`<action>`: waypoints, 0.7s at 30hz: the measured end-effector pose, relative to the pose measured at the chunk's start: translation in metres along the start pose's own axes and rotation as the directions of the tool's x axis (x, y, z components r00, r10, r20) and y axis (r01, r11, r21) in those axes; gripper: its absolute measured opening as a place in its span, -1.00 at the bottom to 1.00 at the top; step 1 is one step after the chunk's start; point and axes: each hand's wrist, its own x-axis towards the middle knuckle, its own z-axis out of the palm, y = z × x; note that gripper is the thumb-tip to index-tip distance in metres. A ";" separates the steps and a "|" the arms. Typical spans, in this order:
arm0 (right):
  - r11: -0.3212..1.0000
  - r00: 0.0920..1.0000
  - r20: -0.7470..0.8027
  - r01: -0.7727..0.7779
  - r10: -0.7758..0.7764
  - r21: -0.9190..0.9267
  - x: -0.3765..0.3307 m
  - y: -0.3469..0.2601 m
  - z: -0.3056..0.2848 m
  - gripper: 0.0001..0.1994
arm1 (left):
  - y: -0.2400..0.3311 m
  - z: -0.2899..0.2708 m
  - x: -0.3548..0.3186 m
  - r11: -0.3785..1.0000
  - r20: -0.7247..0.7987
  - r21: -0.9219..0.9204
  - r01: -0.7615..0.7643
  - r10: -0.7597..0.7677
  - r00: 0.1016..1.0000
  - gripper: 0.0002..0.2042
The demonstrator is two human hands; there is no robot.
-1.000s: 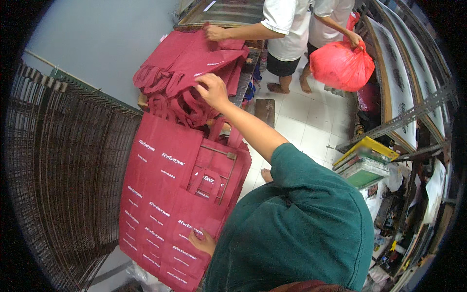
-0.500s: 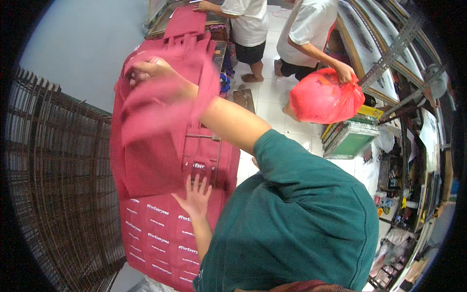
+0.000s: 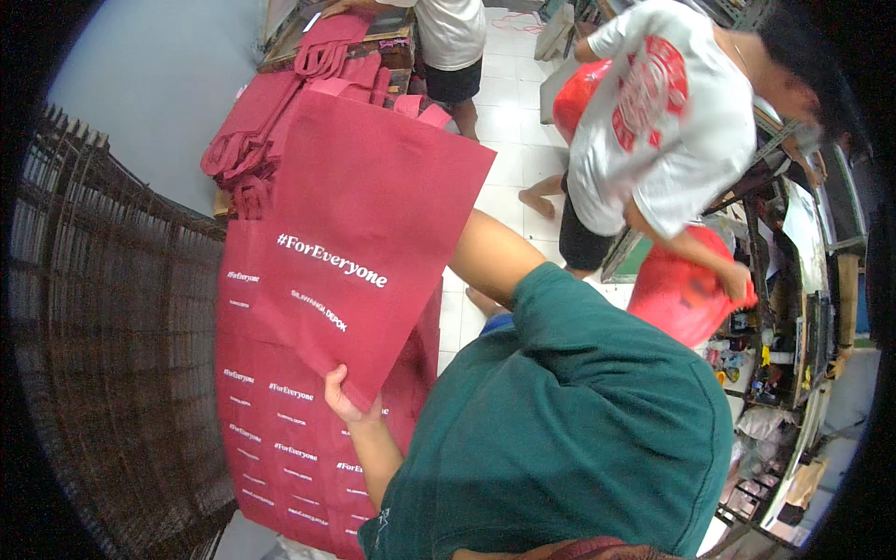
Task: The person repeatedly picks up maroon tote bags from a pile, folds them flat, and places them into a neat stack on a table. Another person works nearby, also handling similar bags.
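A flat maroon tote bag (image 3: 392,201) with white lettering is held up over the table, tilted. My left hand (image 3: 353,397) pinches its lower corner, thumb on the printed face. My right forearm (image 3: 499,257) passes behind the bag, which hides my right hand and its fingers. Below lie rows of maroon printed bags (image 3: 280,448) spread along the table, overlapping. Beyond the raised bag is a heap of maroon bags with looped handles (image 3: 247,126).
A rusty wire rack (image 3: 121,345) lines the left side. At the far end a co-worker in a white shirt (image 3: 450,33) reaches onto bags. Another person (image 3: 644,121) on the right carries red plastic bags (image 3: 686,289). Cluttered shelves (image 3: 779,327) stand along the right.
The blurred maroon bag cloth around my right hand is now a flat bag held up. My left hand, open before, has closed on its corner. The person with the red bag has come nearer.
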 end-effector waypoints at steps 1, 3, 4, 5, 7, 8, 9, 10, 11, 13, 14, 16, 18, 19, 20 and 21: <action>0.999 0.997 -0.066 -0.033 0.032 -0.022 -0.011 -0.002 -0.010 -0.65 | 0.002 -0.002 -0.001 0.999 -0.002 0.054 -0.009 0.009 1.000 -0.42; 0.990 0.973 -0.195 -0.135 0.125 -0.039 -0.041 0.000 -0.033 -0.60 | 0.012 0.005 -0.007 0.977 -0.066 0.201 -0.067 0.082 0.994 -0.41; 0.981 0.949 -0.260 -0.192 0.177 -0.035 -0.062 0.000 -0.047 -0.58 | 0.019 -0.001 -0.008 0.974 -0.062 0.222 -0.053 0.069 0.996 -0.41; 0.970 0.923 -0.311 -0.242 0.225 -0.015 -0.085 0.001 -0.059 -0.56 | 0.025 -0.010 -0.005 0.971 -0.058 0.237 -0.042 0.057 0.997 -0.40; 0.942 0.873 -0.354 -0.321 0.335 0.099 -0.129 0.005 -0.076 -0.51 | 0.027 -0.011 -0.008 0.963 -0.081 0.264 -0.053 0.077 0.994 -0.40; 0.922 0.848 -0.363 -0.341 0.386 0.184 -0.150 0.005 -0.077 -0.49 | 0.027 -0.018 -0.006 0.958 -0.090 0.285 -0.030 0.058 0.994 -0.40; 0.894 0.833 -0.348 -0.342 0.431 0.288 -0.162 0.001 -0.078 -0.40 | 0.027 -0.031 -0.004 0.952 -0.099 0.307 -0.004 0.036 0.994 -0.40; 0.859 0.821 -0.326 -0.339 0.469 0.383 -0.175 -0.004 -0.075 -0.30 | 0.030 -0.037 -0.002 0.944 -0.104 0.329 0.019 0.016 0.994 -0.41; 0.855 0.812 -0.334 -0.347 0.479 0.385 -0.175 -0.013 -0.068 -0.32 | 0.031 -0.035 -0.001 0.937 -0.155 0.343 0.065 -0.012 0.988 -0.43; 0.850 0.798 -0.346 -0.358 0.493 0.386 -0.173 -0.029 -0.055 -0.35 | 0.034 -0.025 0.005 0.919 -0.189 0.374 0.125 -0.056 0.980 -0.45; 0.871 0.776 -0.411 -0.358 0.478 0.336 -0.174 -0.030 -0.053 -0.40 | 0.035 -0.023 0.007 0.909 -0.201 0.390 0.150 -0.075 0.977 -0.47; 0.906 0.732 -0.533 -0.356 0.423 0.230 -0.173 -0.033 -0.051 -0.52 | 0.039 -0.031 0.021 0.918 -0.105 0.359 0.167 -0.138 0.985 -0.47; 0.918 0.724 -0.579 -0.378 0.375 0.122 -0.181 -0.038 -0.059 -0.69 | 0.046 -0.031 0.036 0.925 -0.033 0.317 0.211 -0.212 0.977 -0.51; 0.906 0.693 -0.615 -0.413 0.376 0.088 -0.185 -0.042 -0.050 -0.72 | 0.050 -0.032 0.041 0.925 -0.014 0.294 0.241 -0.248 0.969 -0.54; 0.890 0.659 -0.651 -0.452 0.377 0.058 -0.189 -0.045 -0.047 -0.74 | 0.053 -0.031 0.045 0.924 0.002 0.270 0.272 -0.283 0.959 -0.57; 0.880 0.656 -0.657 -0.474 0.372 0.025 -0.196 -0.044 -0.061 -0.81 | 0.054 -0.030 0.047 0.910 0.037 0.316 0.267 -0.293 0.955 -0.58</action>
